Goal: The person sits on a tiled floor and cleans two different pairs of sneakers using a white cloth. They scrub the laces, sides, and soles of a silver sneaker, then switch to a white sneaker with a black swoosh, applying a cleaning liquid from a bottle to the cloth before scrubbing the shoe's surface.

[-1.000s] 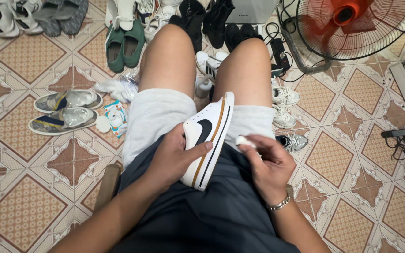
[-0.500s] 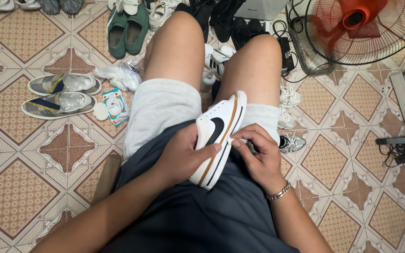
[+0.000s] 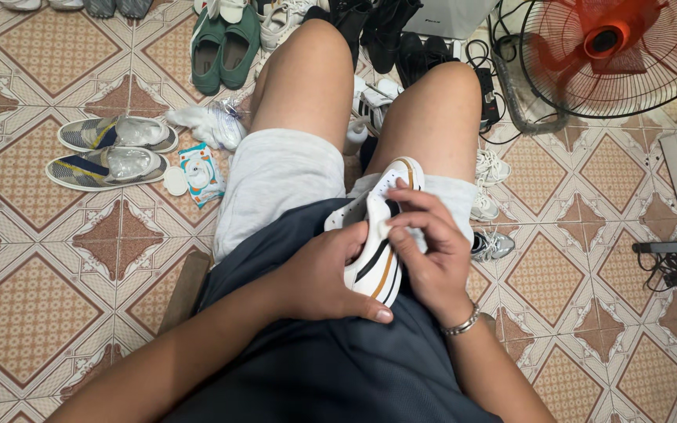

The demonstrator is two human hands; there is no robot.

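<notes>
Fingers of the left hand curled around the near end of a white sneaker, thumb lying along its underside, grip closed on it. Right hand on the other side, fingers bent and pressed against the sneaker's upper; whether a cloth sits under them cannot be told. A metal bracelet rings the right wrist.

Sneaker: white upper, black curved side mark, tan stripe along the sole edge, tan trim at the far end. It rests in the lap, on the dark apron over grey shorts, tilted, far end pointing toward the right knee.

Patterned tile floor around. A pair of grey-silver shoes lies to the left, green slip-ons further up, a wipes packet just beside the left thigh. A red-bladed fan stands at upper right.
</notes>
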